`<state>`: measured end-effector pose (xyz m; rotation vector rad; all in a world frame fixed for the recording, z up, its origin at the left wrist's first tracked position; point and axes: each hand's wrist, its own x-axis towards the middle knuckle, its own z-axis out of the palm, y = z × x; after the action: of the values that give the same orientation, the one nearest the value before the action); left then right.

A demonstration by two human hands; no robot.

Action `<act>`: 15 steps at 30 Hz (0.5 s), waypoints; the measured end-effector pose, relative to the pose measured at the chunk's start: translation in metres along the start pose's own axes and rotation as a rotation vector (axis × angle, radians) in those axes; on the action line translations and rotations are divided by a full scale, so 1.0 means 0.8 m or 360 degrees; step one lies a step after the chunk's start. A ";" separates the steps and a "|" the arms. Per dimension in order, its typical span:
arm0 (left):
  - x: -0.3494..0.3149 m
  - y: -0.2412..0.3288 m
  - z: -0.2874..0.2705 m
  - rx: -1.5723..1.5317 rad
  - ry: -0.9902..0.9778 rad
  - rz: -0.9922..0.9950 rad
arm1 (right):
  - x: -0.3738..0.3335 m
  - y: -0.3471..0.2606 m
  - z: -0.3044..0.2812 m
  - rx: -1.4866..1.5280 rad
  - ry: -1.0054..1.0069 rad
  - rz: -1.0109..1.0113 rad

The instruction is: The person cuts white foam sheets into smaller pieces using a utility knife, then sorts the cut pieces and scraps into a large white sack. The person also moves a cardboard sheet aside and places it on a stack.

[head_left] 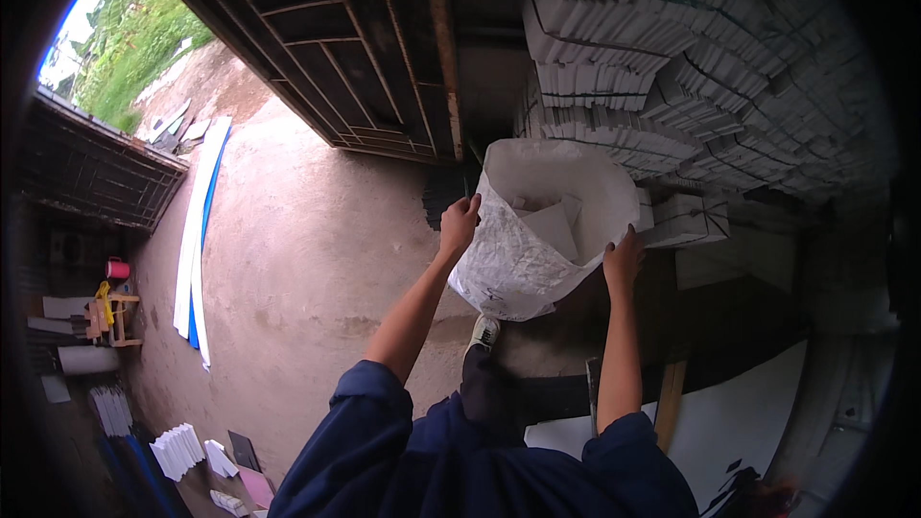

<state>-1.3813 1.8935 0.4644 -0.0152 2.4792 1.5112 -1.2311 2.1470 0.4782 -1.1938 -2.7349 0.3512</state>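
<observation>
A large white woven sack (508, 249) stands in front of me with its wide mouth turned up. Loose white flat pieces (552, 229) lie inside it; the bottom of the sack's inside is hidden. My left hand (460, 224) is closed at the left side of the sack's rim. On the right side of the rim my right hand (624, 255) grips the edge, its fingers partly hidden. Beside my left hand is a dark ribbed or bristly thing (442, 195) whose kind I cannot make out.
Strapped stacks of white sheets (614, 77) rise at the far right. A metal gate (355, 58) stands at the top, with greenery beyond. Long white and blue strips (200, 240) lie on the concrete floor (288, 230) at left. My shoe (485, 330) is just below the sack.
</observation>
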 end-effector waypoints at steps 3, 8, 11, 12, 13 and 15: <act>-0.037 -0.006 -0.071 -0.0128 0.0078 0.0111 | -0.038 -0.083 -0.014 0.0269 0.0183 -0.0421; -0.172 -0.107 -0.238 -0.0446 0.0171 0.0080 | -0.191 -0.258 0.030 0.0965 -0.0572 -0.1054; -0.298 -0.218 -0.332 -0.0462 0.0521 -0.0099 | -0.313 -0.309 0.123 0.0916 -0.1017 -0.1655; -0.349 -0.271 -0.361 -0.0458 0.0665 -0.0207 | -0.362 -0.319 0.149 0.0743 -0.1379 -0.1745; -0.411 -0.316 -0.388 -0.0432 0.0873 -0.0402 | -0.416 -0.323 0.167 0.0434 -0.1707 -0.1771; -0.522 -0.411 -0.415 -0.0401 0.1442 -0.0751 | -0.485 -0.322 0.216 -0.0209 -0.1904 -0.2200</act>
<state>-0.9971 1.4017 0.4086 -1.5068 2.5081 1.8073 -1.1871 1.6644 0.3681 1.5225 -3.5318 0.7802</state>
